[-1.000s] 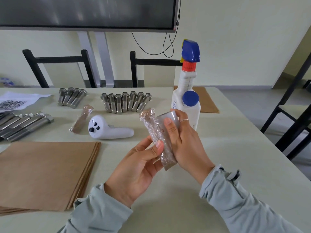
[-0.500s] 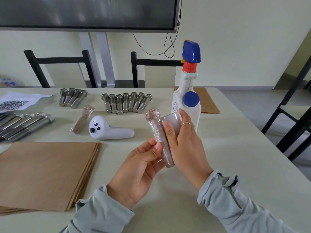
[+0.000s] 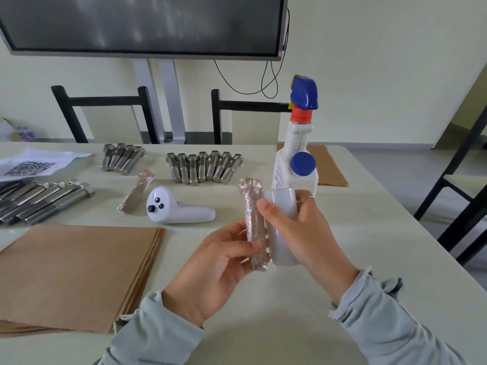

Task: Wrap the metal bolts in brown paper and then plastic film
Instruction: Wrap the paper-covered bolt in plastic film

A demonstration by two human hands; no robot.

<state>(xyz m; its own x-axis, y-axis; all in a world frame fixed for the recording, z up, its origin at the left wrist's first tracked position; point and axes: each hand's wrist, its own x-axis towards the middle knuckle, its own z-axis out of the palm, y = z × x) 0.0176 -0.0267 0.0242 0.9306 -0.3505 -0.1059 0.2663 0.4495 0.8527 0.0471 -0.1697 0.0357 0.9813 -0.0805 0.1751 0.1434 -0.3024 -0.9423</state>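
Over the pale table (image 3: pixel 329 233), the left hand (image 3: pixel 213 262) pinches the wrapped bolt (image 3: pixel 253 222) upright while the right hand (image 3: pixel 303 233) grips the film roll (image 3: pixel 282 222) against it — loose film seen a second ago now hugs tight, so this wrap looks nearly finished.

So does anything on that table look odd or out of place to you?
Only the white handheld controller, lying among the bolts and the brown paper stack; it seems unrelated to wrapping. Nothing looks spilled or damaged, and the spray bottle stands upright.
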